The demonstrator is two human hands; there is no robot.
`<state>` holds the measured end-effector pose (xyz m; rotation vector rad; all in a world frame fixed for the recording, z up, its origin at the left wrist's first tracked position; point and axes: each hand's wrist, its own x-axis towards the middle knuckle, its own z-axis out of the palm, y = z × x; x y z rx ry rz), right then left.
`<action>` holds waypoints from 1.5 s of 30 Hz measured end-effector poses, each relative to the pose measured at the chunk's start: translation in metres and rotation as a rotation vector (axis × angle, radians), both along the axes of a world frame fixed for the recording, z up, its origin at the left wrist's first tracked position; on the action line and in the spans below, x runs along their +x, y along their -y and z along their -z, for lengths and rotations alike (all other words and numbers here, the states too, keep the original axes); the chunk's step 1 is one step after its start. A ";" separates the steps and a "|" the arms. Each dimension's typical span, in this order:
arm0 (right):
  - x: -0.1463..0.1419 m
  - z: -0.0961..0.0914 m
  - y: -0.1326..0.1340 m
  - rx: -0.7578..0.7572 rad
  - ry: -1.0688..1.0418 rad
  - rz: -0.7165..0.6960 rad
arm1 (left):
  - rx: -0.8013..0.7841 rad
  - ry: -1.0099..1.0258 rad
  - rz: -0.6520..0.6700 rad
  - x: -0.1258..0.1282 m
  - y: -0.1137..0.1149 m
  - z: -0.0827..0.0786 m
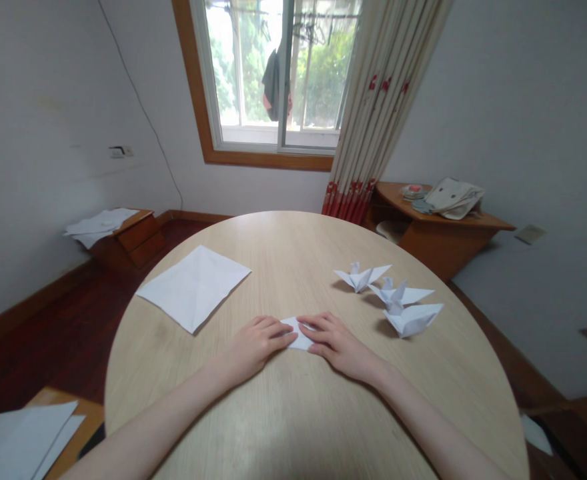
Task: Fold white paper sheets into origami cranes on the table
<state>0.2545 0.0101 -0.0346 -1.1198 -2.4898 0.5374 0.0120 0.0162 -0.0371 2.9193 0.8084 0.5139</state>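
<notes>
A small folded white paper (pixel 301 337) lies on the round wooden table (pixel 293 407) near its middle. My left hand (pixel 256 343) presses on the paper's left part with curled fingers. My right hand (pixel 336 343) holds down its right part, fingers bent and pinching the fold. Most of the paper is hidden under both hands. To the right, three folded white paper cranes (pixel 391 300) sit in a row. A flat creased white sheet (pixel 193 287) lies at the left of the table.
A low wooden cabinet (pixel 131 237) with papers stands at the left wall. A wooden corner shelf (pixel 443 223) with a bag is at the right, by a curtain (pixel 378 100) and window. More white sheets (pixel 21 440) lie on a surface at the lower left.
</notes>
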 end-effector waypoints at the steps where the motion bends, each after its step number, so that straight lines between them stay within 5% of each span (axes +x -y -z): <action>1: 0.000 0.000 0.000 0.000 0.002 -0.003 | 0.010 -0.009 0.003 0.000 0.000 0.000; 17: -0.004 -0.004 0.006 0.045 -0.011 -0.020 | 0.269 -0.131 -0.119 0.002 0.001 0.004; 29: -0.005 -0.002 0.008 0.164 -0.017 -0.017 | 0.133 -0.052 -0.224 0.007 0.014 -0.011; 45: -0.007 -0.008 0.015 0.230 -0.092 -0.068 | 0.171 -0.005 -0.301 0.004 0.008 -0.005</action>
